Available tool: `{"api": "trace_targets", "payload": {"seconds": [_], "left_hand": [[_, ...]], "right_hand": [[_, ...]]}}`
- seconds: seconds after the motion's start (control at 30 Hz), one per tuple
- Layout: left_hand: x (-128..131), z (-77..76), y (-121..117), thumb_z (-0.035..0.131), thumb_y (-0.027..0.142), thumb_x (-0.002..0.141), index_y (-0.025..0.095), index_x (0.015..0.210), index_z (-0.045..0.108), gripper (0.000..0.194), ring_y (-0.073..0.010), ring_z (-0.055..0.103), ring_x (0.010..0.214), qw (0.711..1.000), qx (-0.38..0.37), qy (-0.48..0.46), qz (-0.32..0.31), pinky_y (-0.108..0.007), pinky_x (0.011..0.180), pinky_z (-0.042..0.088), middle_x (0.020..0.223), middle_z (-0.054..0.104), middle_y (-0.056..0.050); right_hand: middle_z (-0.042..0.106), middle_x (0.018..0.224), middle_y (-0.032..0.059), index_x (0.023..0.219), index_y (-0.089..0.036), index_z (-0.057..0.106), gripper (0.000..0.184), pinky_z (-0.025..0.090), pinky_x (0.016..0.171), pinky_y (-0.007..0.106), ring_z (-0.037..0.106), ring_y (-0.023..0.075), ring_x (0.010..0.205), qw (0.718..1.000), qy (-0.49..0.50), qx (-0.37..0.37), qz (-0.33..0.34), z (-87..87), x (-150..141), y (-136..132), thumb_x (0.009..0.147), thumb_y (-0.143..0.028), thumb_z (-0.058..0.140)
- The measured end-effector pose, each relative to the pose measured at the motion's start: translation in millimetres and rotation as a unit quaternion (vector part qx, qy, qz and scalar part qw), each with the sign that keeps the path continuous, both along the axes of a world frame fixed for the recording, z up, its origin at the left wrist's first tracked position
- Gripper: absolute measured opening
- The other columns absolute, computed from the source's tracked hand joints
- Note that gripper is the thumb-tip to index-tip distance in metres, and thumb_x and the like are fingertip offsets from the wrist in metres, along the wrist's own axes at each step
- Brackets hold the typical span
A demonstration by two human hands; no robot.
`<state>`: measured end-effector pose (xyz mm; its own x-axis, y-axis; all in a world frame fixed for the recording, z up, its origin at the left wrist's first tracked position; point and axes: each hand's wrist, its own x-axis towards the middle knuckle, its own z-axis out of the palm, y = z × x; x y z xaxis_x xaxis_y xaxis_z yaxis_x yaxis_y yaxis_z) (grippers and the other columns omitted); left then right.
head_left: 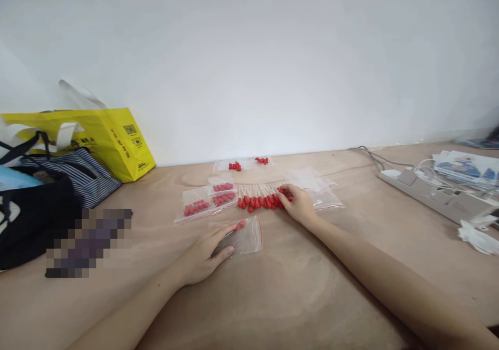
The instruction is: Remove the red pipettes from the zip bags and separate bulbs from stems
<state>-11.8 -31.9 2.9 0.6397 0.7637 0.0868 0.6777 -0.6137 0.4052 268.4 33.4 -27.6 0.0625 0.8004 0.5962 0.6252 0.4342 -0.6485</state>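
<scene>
Slim pale sticks with red bulb-shaped heads point(255, 202) lie side by side in a row, heads toward me. My right hand point(299, 203) is at the row's right end, its fingertips closed on a red-headed stick point(280, 190). Closer to me, my left hand point(205, 254) rests over a clear zip bag point(251, 238), thumb apart from the fingers. A red head point(239, 225) shows just past its fingertips on that bag; the fingers partly hide its stick. Left of the row are filled zip bags point(196, 207) with red heads inside.
More bagged red heads point(235, 167) lie near the wall. Flat clear bags point(327, 199) are beyond my right hand. A white power strip point(424, 196) with cables, papers point(468, 165) and a crumpled tissue point(478, 238) are at right. At left stand a yellow bag point(117, 142) and a black bag point(42, 220).
</scene>
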Motion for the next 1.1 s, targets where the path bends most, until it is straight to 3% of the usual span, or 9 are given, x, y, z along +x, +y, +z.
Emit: {"api": "trace_targets", "payload": {"seconds": [0.27,0.43,0.57,0.83,1.1], "left_hand": [[1.8,3.3,-0.3,0.037,0.036,0.086,0.029,0.13,0.031,0.045,-0.0203,0.034,0.122,1.0,-0.007,0.004,0.002,-0.041,0.101,0.03,0.135,0.037,-0.001],[3.2,5.5,-1.6,0.038,0.034,0.086,0.027,0.129,0.032,0.045,-0.0205,0.035,0.122,1.0,-0.013,0.008,0.009,-0.041,0.1,0.031,0.135,0.038,-0.002],[3.5,5.7,-1.8,0.038,0.034,0.085,0.027,0.129,0.032,0.044,-0.0206,0.035,0.122,1.0,-0.014,0.006,0.008,-0.041,0.101,0.03,0.135,0.037,-0.002],[1.4,2.2,0.3,0.037,0.035,0.086,0.029,0.13,0.028,0.045,-0.0192,0.033,0.123,1.0,-0.014,0.006,0.002,-0.039,0.102,0.029,0.136,0.035,0.0],[2.6,4.7,-1.5,0.037,0.035,0.086,0.028,0.13,0.03,0.045,-0.0198,0.034,0.122,1.0,-0.013,0.013,0.003,-0.039,0.101,0.031,0.136,0.036,-0.001]], "right_hand": [[0.064,0.074,0.0028,0.082,-0.017,0.057,0.021,0.043,0.054,0.024,0.057,0.0123,0.058,0.999,0.042,-0.014,-0.027,2.5,-3.0,2.1,0.076,-0.035,0.047],[0.065,0.073,0.0032,0.08,-0.019,0.06,0.023,0.039,0.066,0.029,0.057,0.0164,0.069,0.996,-0.024,-0.016,-0.079,1.9,5.0,3.0,0.076,-0.039,0.048],[0.066,0.072,0.0007,0.078,-0.022,0.062,0.019,0.03,0.076,0.034,0.055,0.0179,0.074,0.988,-0.076,0.011,-0.135,3.8,4.7,-0.7,0.076,-0.038,0.051],[0.066,0.074,0.0008,0.084,-0.023,0.064,0.014,0.023,0.079,0.034,0.051,0.0168,0.079,0.979,-0.165,0.089,-0.078,1.3,-2.1,-6.6,0.078,-0.03,0.052],[0.065,0.077,0.0017,0.085,-0.024,0.065,0.016,0.022,0.08,0.034,0.049,0.0173,0.083,0.977,-0.201,0.062,-0.033,0.9,1.6,-9.2,0.079,-0.034,0.053]]}}
